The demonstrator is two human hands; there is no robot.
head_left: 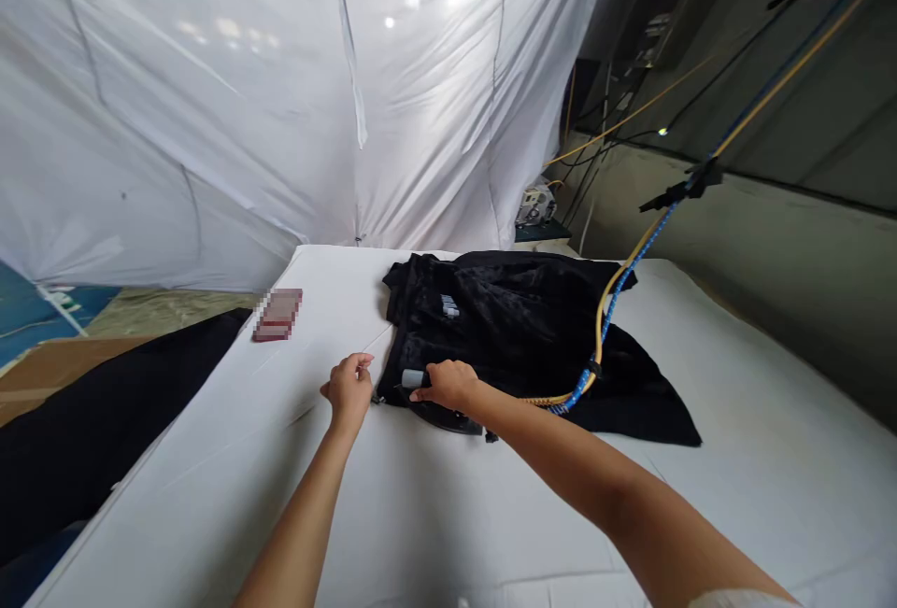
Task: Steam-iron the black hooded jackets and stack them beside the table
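A black garment [505,309] with a soft sheen lies spread on a white-covered table [392,515]. My right hand [448,384] is closed at the garment's near left part, its fingers round a dark tool with a grey end [413,378]. A black strap or cord trails below that hand. Just left of the garment's edge, my left hand [350,384] is raised over the table with its fingers curled together; whatever they hold, if anything, is too small to make out. Small pale marks [449,305] show on the garment.
Yellow and blue cables [601,328] hang from the upper right down to the garment, near my right forearm. A reddish packet [278,314] lies at the table's left edge. Black cloth [112,421] lies beyond that edge. White sheeting [280,104] hangs behind.
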